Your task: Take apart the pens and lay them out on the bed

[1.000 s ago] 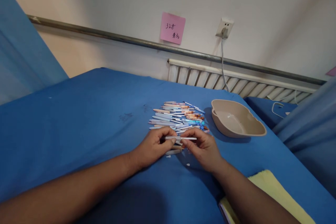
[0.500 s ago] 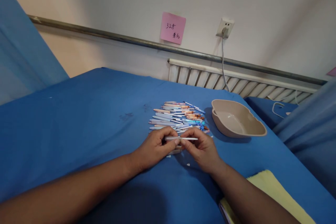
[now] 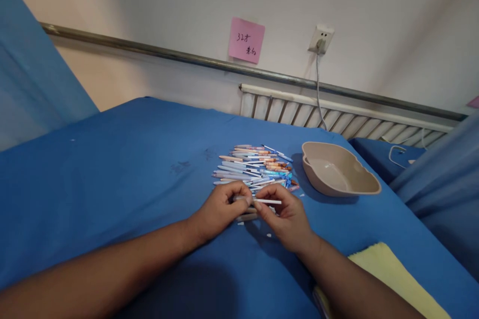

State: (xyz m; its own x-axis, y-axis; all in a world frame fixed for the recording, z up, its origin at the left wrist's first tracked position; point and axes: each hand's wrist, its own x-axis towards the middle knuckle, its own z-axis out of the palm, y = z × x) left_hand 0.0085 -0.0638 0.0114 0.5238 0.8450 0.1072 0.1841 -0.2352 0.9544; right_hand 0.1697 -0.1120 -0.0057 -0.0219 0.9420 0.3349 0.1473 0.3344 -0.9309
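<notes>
A slim pen [image 3: 271, 202] lies level between my two hands, its white end pointing right. My left hand [image 3: 220, 207] is closed and pinches its left part, mostly covered by the fingers. On the other side my right hand [image 3: 290, 219] grips it between thumb and fingers, near the middle. Whether the two parts are still joined I cannot tell. Just behind the hands lies a pile of pens [image 3: 243, 164] in white, blue and orange, with some more under the hands. Two small white bits [image 3: 269, 235] rest on the blue cloth below.
A beige basin [image 3: 337, 189] stands right of the pile. A yellow cloth [image 3: 392, 274] lies at the front right, partly under my right forearm. Blue cloth [image 3: 123, 159] covers the table. Behind are a radiator [image 3: 277, 107], a metal rail [image 3: 168, 55] and a plugged-in socket [image 3: 321, 40].
My fingers have shifted slightly on the pen. More of its white end shows beyond my right fingertips, and less of the left part is visible.
</notes>
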